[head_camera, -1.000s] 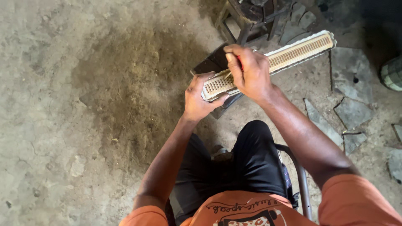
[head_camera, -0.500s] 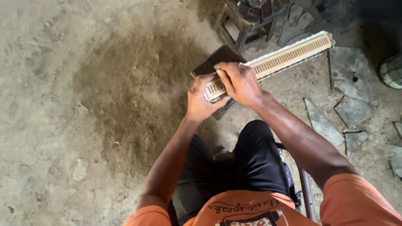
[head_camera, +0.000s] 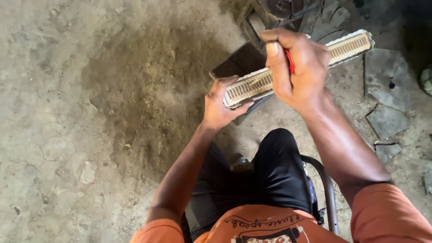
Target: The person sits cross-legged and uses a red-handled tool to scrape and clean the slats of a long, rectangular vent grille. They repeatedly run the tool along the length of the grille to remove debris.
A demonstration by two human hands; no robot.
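One long pale finned block (head_camera: 252, 85), slotted face up, held over dirt floor (head_camera: 90, 112). Left hand (head_camera: 220, 105) grips its near end, fingers wrapped underneath. Right hand (head_camera: 297, 67) closed in fist around one red-handled tool (head_camera: 290, 60), above block's middle. One dark flat slab (head_camera: 238, 60) beneath block. Several broken stone pieces (head_camera: 382, 119) at right.

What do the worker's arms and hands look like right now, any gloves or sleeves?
No gloves: the left hand and the right hand are both bare. The forearms are bare too, with short orange sleeves ending at the upper arms. No watch, ring or bracelet shows.
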